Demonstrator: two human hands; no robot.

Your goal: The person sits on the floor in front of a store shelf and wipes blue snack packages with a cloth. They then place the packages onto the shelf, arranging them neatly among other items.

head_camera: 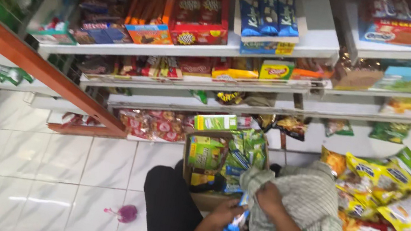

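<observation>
My left hand (225, 212) is closed around a small blue and white packet (236, 226) low in the view, above my dark-trousered lap. Just to its right, my right hand (270, 198) pinches the edge of a green-and-white striped cloth (312, 204), which is bunched over my knee. The two hands almost touch. Directly beyond them stands an open cardboard box (189, 169) holding green and blue snack packets (235, 150). What the cloth covers is hidden.
Several yellow and green snack bags (386, 207) are heaped at the right. White shop shelves (182, 51) with boxed biscuits and sweets fill the upper view. An orange shelf rail (32, 63) slants at the left. A pink scrap (127, 213) lies on the white tiled floor (44, 161).
</observation>
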